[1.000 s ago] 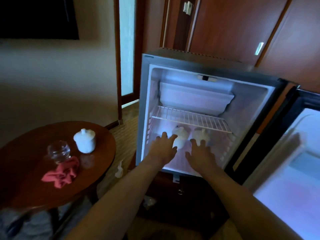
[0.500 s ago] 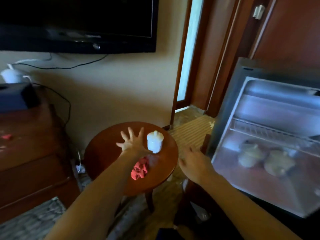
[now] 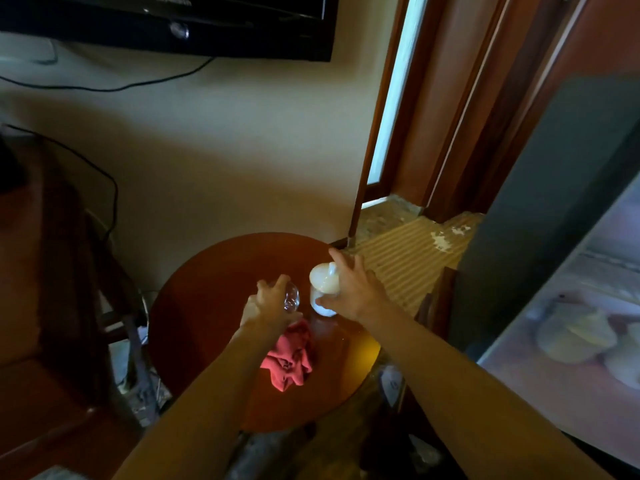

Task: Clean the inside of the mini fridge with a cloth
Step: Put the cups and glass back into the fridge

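Nearest on the round counter [image 3: 207,306] lies the red cloth [image 3: 289,360], crumpled in a heap just toward the person from both hands, untouched. The left hand [image 3: 266,306] is directly beyond it, its grip curled round a clear glass [image 3: 292,298]. The right hand [image 3: 349,292] sits further right, its grip wrapped about a white lidded cup [image 3: 323,289], forefinger stretched past the lid. The cloth has no clear long axis; it lies below the left wrist, so the left hand is the nearer, and I judge it would need to let go the glass and draw back to reach it. Off right, the fridge [image 3: 540,237] stands open, white pots [image 3: 575,337] blurred inside.
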